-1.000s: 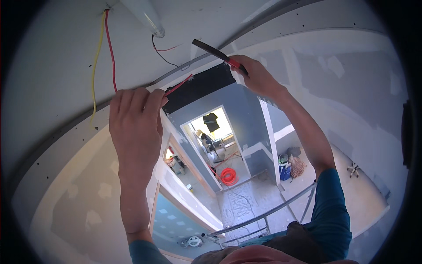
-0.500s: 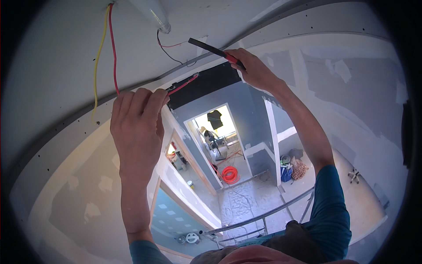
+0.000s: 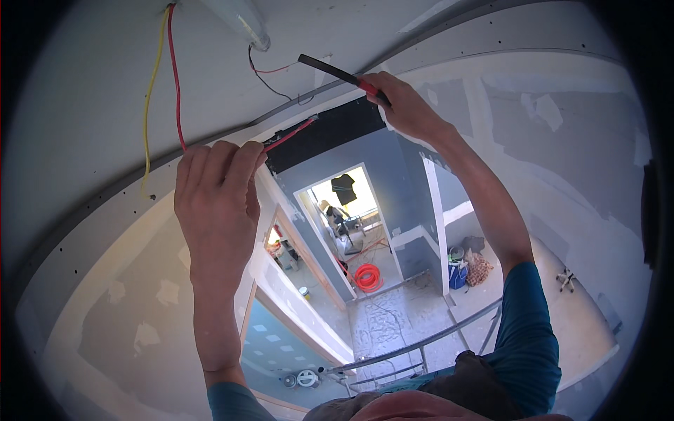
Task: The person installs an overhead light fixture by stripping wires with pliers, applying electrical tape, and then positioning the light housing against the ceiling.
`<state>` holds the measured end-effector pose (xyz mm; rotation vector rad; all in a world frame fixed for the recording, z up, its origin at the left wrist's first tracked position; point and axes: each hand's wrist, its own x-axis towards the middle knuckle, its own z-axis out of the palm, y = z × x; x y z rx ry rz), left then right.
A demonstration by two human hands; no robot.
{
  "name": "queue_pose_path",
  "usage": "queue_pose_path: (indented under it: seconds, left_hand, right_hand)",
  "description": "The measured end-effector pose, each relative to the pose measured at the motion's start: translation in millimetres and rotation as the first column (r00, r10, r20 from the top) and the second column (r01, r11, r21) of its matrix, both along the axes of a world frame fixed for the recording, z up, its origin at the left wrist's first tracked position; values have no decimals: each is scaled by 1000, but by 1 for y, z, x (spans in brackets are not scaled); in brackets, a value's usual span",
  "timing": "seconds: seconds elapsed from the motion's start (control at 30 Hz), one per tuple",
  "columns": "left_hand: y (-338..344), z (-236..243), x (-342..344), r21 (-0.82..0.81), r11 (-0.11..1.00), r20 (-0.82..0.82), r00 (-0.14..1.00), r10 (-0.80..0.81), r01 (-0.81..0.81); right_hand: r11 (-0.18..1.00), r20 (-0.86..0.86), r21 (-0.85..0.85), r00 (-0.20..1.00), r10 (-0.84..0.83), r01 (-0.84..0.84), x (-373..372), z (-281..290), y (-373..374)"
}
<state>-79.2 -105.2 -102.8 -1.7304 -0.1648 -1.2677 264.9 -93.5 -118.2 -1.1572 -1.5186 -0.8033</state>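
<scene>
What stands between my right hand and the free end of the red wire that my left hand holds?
Nothing visible stands between the right hand and the end of the red wire; the black strip appears behind that gap.

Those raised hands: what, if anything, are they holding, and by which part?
The left hand holds the red wire short of its loose end; the right hand grips the black-and-red tool by its red-marked end.

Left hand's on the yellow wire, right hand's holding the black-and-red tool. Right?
Wrong wire: the head view shows the left hand holding the red wire; the yellow wire hangs beside it. The right hand is indeed holding the black-and-red tool.
</scene>
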Motion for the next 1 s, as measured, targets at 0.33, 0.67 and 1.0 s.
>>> queue_pose_path:
  seconds: [0.33, 0.67, 1.0]
  left_hand:
    - [7, 2, -2, -1, 1000, 2, 1000, -29, 29]
    - [21, -15, -13, 60, 995, -18, 997, -81, 82]
    - [6, -118, -38, -198, 902, -118, 905, -409, 382]
  right_hand:
    - [1000, -31, 13, 999, -7, 7, -5, -2, 0]
    - [19, -643, -70, 60, 764, -997, -82, -247, -77]
    - [-605, -800, -118, -285, 528, -788, -183, -351, -156]
